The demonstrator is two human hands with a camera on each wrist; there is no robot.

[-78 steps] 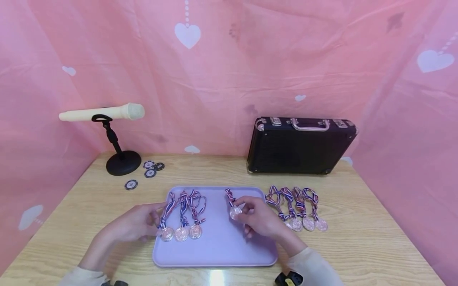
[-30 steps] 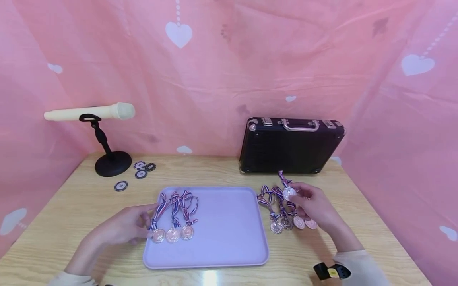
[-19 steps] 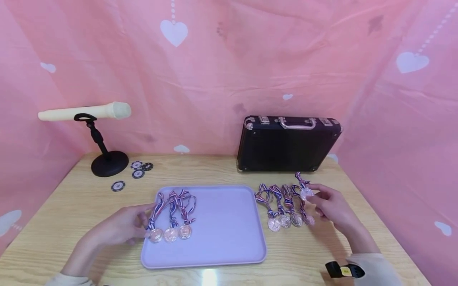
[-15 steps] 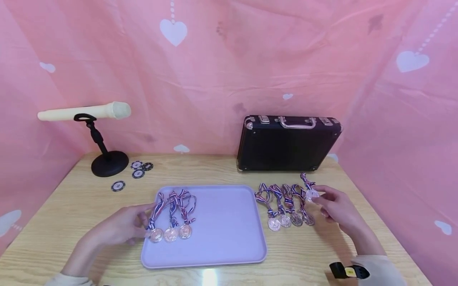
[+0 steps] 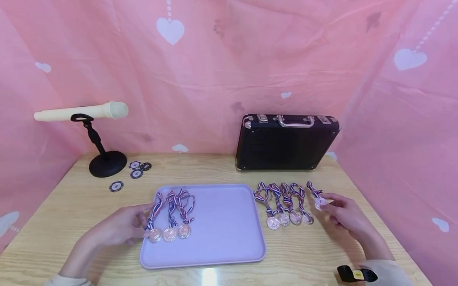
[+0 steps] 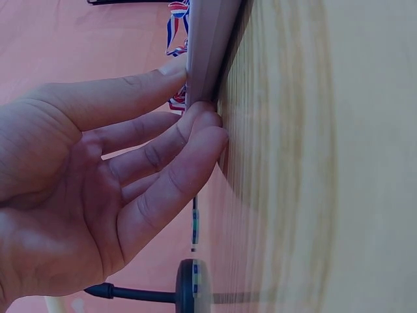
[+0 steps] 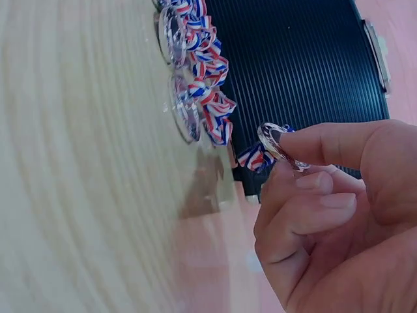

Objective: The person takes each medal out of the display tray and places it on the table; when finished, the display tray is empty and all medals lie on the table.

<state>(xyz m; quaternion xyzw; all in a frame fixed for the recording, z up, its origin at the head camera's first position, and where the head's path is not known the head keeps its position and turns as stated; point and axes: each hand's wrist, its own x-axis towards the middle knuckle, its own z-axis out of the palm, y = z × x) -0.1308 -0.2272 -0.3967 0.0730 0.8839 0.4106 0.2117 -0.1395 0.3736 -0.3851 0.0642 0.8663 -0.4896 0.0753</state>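
Note:
My right hand (image 5: 343, 214) pinches a silver medal (image 5: 320, 203) by its disc between thumb and fingers, its striped ribbon trailing beyond. In the right wrist view the medal (image 7: 281, 145) shows edge-on, raised off the table. Just left of it, several medals (image 5: 295, 217) with red, white and blue ribbons lie in a row on the table. My left hand (image 5: 119, 227) grips the left rim of the lilac tray (image 5: 229, 238), thumb at the top edge and fingers against the underside in the left wrist view. Three medals (image 5: 169, 234) lie along the tray's left part.
A black briefcase (image 5: 286, 147) with a metal handle stands at the back right. A cream microphone (image 5: 82, 112) rests on a black stand (image 5: 107, 163) at the back left, with several poker chips (image 5: 116, 186) beside it. Pink cloth (image 5: 214, 79) walls the table's back and sides.
My right hand has carried the medal from over the tray, past the row on the table, to the row's right end, and lowered it. The left hand has stayed at the tray's rim.

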